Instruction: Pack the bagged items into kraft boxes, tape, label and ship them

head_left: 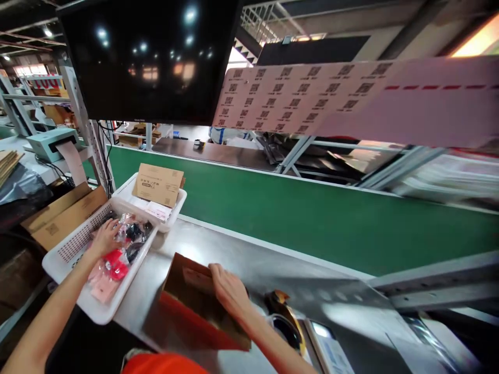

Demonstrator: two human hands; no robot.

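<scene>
Left hand (105,236) spreads open, palm down, on bagged items (117,257) in the white basket (62,257) at lower left. Right hand (230,291) lies flat, fingers open, on the brown cardboard box (195,298) at bottom centre, gripping nothing. Printing on the flat carton (158,184) behind is too small to read. Pink label sheet (312,96) with QR codes hangs upper right. Steel desk (249,262), green conveyor belt (312,208), dark monitor (152,57) above.
</scene>
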